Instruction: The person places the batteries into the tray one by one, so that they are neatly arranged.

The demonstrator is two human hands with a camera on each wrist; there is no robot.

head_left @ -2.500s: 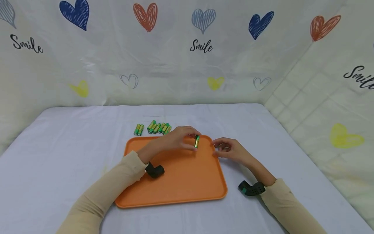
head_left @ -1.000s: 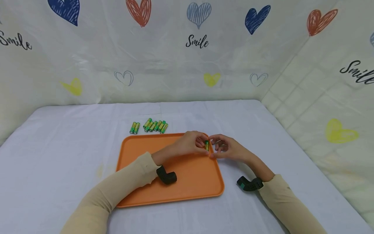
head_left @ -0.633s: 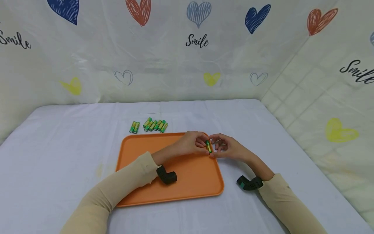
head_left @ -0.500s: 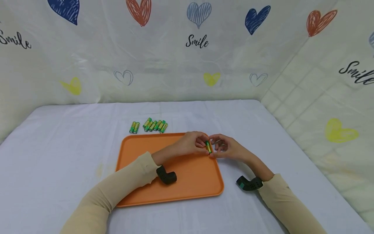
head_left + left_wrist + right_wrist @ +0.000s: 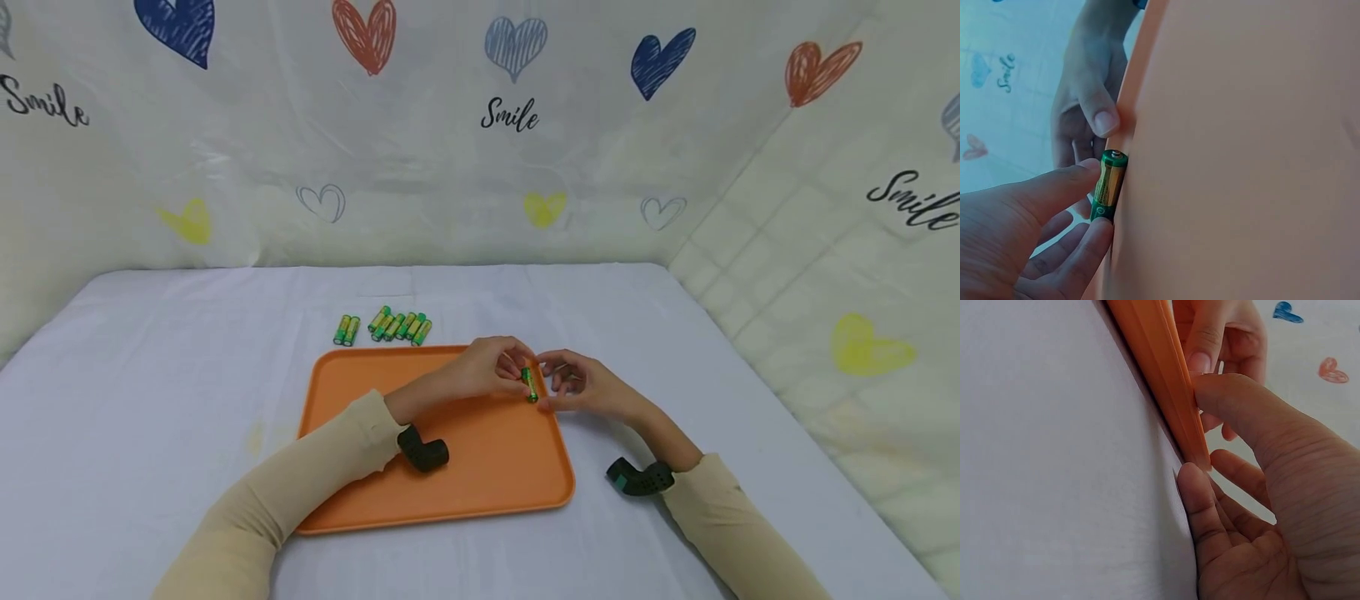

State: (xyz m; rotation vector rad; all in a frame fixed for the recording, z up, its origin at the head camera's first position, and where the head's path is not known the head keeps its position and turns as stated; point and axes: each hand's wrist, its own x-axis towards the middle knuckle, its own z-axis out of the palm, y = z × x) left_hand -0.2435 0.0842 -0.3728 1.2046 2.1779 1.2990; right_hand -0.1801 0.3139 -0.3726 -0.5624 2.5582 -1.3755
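Between thumb and fingertips, my left hand [image 5: 486, 368] pinches a green and gold AA-type battery [image 5: 529, 385] at the right end of the orange tray [image 5: 480, 467]. In the left wrist view, the battery [image 5: 1109, 185] lies along the inner side of the rim, its metal button end toward the other hand. My right hand [image 5: 588, 383] holds the tray's right rim from outside, near the far corner. The right wrist view shows its thumb on top of the rim [image 5: 1175, 394] and its curled fingers lower, along the outer side.
Behind the tray, on the white cloth [image 5: 187, 400], lie a pair of like batteries [image 5: 347, 330] and a group of several more [image 5: 400, 326]. Black wrist cameras [image 5: 423, 451] sit on both forearms. A pale curtain [image 5: 435, 150] printed with hearts rises behind the table.
My left hand has carried the battery rightward to the tray's right rim. Lately the battery has tilted and shifted slightly toward me. My right hand has stayed at the rim.
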